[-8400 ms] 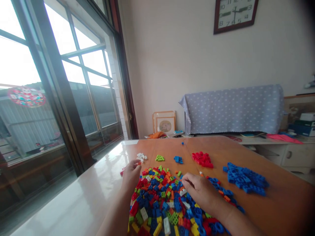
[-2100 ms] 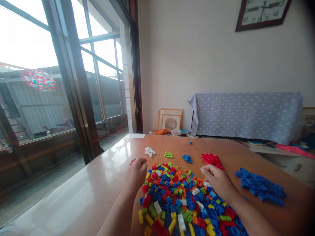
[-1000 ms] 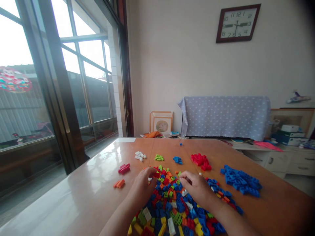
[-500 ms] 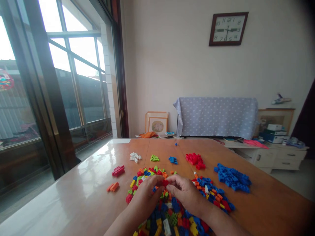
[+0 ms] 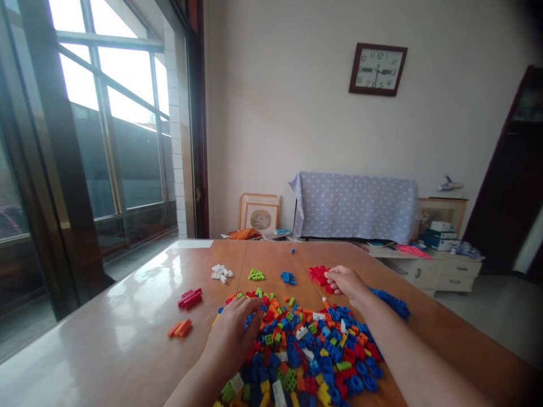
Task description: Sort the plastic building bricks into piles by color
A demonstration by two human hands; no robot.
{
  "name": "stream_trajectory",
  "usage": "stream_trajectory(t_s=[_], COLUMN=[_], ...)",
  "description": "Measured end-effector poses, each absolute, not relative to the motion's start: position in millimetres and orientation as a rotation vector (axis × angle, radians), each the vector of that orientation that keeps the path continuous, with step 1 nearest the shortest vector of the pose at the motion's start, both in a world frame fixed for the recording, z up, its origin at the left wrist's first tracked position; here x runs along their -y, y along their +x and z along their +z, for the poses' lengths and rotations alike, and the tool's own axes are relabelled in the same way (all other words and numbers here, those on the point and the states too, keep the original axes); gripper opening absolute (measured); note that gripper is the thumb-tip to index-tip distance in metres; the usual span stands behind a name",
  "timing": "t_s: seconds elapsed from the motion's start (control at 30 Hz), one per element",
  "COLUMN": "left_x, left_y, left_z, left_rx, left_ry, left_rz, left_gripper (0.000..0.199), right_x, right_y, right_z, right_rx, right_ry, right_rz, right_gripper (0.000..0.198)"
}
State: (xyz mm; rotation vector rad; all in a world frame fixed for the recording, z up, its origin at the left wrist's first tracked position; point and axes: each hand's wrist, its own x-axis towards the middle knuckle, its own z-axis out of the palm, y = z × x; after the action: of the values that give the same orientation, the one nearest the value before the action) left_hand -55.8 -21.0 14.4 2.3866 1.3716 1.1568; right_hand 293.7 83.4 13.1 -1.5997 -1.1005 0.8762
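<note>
A large heap of mixed toy building bricks (image 5: 292, 345) covers the near middle of the table. Over its left side, my left hand (image 5: 235, 328) rests with thumb and fingers apart around a gap where bricks show through. My right hand (image 5: 345, 284) reaches out to the small pile of red bricks (image 5: 318, 274), its fingers pinched at the pile's right edge. Red shows at and under these fingertips, apparently a red brick, though the fingers partly hide it. Behind my right forearm lies a pile of blue bricks (image 5: 392, 303), partly covered.
Small sorted groups stand around the heap: white bricks (image 5: 222, 273), lime green bricks (image 5: 256, 275), blue pieces (image 5: 288, 278), dark pink bricks (image 5: 190, 298) and orange bricks (image 5: 180, 328). A single blue piece (image 5: 293, 251) lies near the far edge of the wooden table (image 5: 127, 333).
My hands were together over the heap around a red brick. Now my right hand has moved away, forward and right, to the red pile; my left hand stays over the heap. The view has turned slightly right.
</note>
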Motion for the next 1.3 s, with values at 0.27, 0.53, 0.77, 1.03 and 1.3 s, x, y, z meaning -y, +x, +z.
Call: stream_trajectory(t_s=[0.27, 0.53, 0.77, 1.03, 1.3], left_x=[21, 22, 21, 20, 18], left_y=[-55, -55, -56, -58, -58], left_z=[15, 18, 18, 18, 15], left_rx=[-1.397, -1.408, -1.413, -1.408, -1.425], left_ry=[2.406, 2.408, 2.413, 2.388, 2.376], left_rz=[1.103, 1.084, 1.117, 1.059, 1.058], left_gripper=[0.024, 0.027, 0.024, 0.03, 0.03], right_x=[-124, -128, -130, -128, -123], right_y=[323, 326, 319, 315, 305], right_z=[-12, -31, -41, -37, -29], right_rx=[0.986, 0.976, 1.03, 1.07, 1.086], right_ry=[-1.802, -1.857, -1.902, -1.844, -1.693], right_rz=[0.924, 0.924, 0.988, 0.961, 0.919], right_gripper=[0.038, 0.037, 0.037, 0.035, 0.009])
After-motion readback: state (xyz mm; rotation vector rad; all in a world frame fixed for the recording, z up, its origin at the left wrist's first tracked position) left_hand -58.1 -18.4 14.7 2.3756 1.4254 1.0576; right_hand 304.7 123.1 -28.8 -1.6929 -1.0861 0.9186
